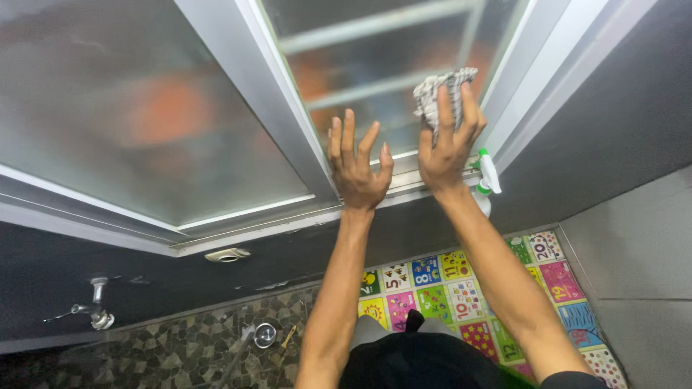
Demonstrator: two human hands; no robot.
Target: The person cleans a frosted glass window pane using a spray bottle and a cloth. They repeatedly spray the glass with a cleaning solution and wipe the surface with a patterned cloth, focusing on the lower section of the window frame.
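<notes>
Black-clad torso point(418, 364) lowest in view, above a colourful number mat point(468, 295). Left hand point(358, 169) flat, fingers spread, empty, pressed on the frosted sliding window point(375, 86) near its bottom rail. Right hand point(448, 140) grips a grey rag point(436, 94) against the glass. White spray bottle point(486, 180) stands on the sill's right end.
</notes>
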